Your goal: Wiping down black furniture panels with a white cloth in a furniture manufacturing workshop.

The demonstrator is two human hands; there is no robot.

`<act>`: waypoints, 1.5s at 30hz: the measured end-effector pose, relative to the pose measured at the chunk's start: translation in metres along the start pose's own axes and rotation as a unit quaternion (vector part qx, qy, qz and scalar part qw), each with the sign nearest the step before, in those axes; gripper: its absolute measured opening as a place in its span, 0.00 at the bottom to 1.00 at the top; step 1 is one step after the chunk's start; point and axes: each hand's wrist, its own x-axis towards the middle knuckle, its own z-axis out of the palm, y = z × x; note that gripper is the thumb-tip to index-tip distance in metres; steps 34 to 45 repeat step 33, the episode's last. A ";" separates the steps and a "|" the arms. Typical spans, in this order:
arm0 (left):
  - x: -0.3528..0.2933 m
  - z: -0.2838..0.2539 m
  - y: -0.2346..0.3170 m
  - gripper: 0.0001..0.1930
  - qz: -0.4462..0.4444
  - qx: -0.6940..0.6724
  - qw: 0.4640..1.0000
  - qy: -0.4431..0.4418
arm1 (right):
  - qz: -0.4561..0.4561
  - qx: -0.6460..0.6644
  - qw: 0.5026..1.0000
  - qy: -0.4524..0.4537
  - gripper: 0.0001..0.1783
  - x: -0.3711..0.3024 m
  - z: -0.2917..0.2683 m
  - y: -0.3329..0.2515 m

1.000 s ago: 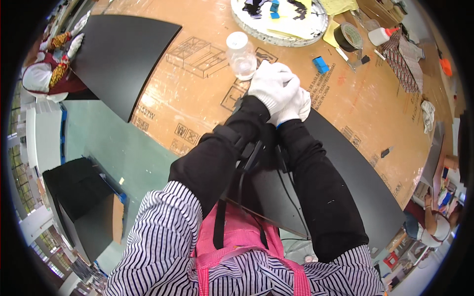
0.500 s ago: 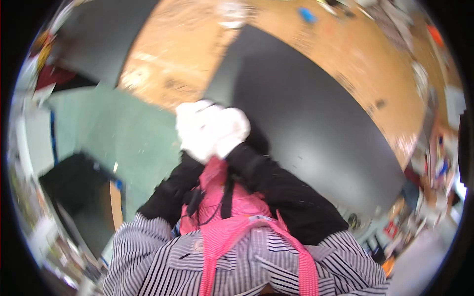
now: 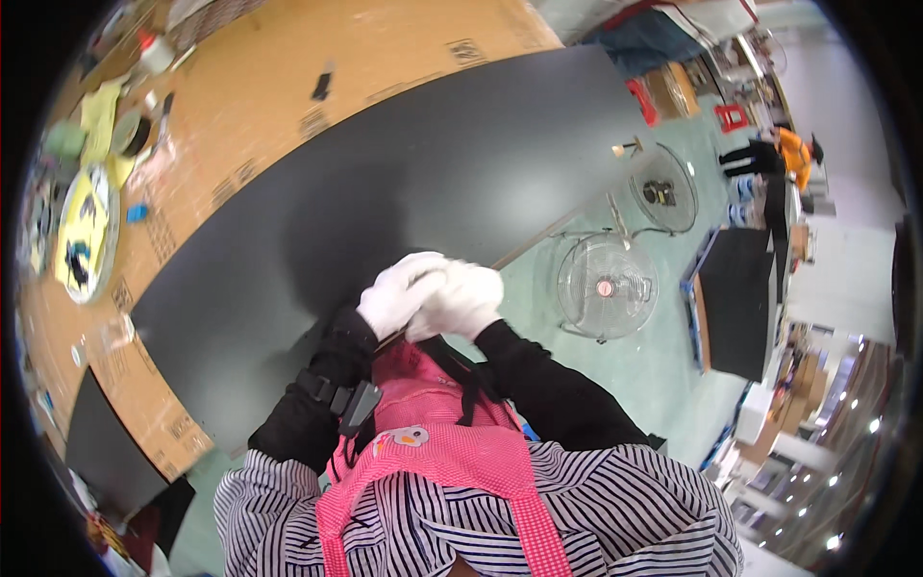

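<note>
Both my hands are in white gloves and close together in front of my pink apron (image 3: 442, 452), above the near edge of a large dark grey panel (image 3: 481, 154). My left hand (image 3: 394, 296) has its fingers bent toward the right one. My right hand (image 3: 463, 300) is slightly smeared by motion, its fingers curled in against the left. Whatever lies between the gloves, if anything, is hidden. A dark device (image 3: 354, 404) is strapped round my left wrist over the black sleeve.
The panel lies on a cardboard-covered table (image 3: 260, 87). At the left are a round tray (image 3: 108, 260), a tape roll (image 3: 130, 133) and a white bottle (image 3: 154, 53). A floor fan (image 3: 606, 288) stands right of me, near stacked dark panels (image 3: 738, 303). A person in orange (image 3: 794, 159) is farther off.
My view has swung to the right, bringing the fans, the stacked panels and the far hall into sight. My gloved hands stay together, now over the panel's near edge.
</note>
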 end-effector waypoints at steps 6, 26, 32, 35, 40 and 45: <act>0.079 -0.029 0.018 0.14 0.036 0.113 0.957 0.264 | 0.429 0.221 0.865 0.135 0.24 -0.065 0.032 0.229; 0.118 -0.185 0.015 0.37 -0.194 0.490 0.818 0.231 | 0.185 0.884 0.390 0.181 0.21 0.002 0.088 0.150; 0.068 -0.145 0.056 0.32 -0.192 0.430 0.830 0.299 | 0.094 0.984 0.150 0.002 0.26 0.003 0.102 0.168; 0.060 -0.127 0.065 0.33 -0.170 0.464 0.805 0.327 | 0.090 0.989 0.115 -0.002 0.31 0.007 0.107 0.168; 0.060 -0.127 0.065 0.33 -0.170 0.464 0.805 0.327 | 0.090 0.989 0.115 -0.002 0.31 0.007 0.107 0.168; 0.060 -0.127 0.065 0.33 -0.170 0.464 0.805 0.327 | 0.090 0.989 0.115 -0.002 0.31 0.007 0.107 0.168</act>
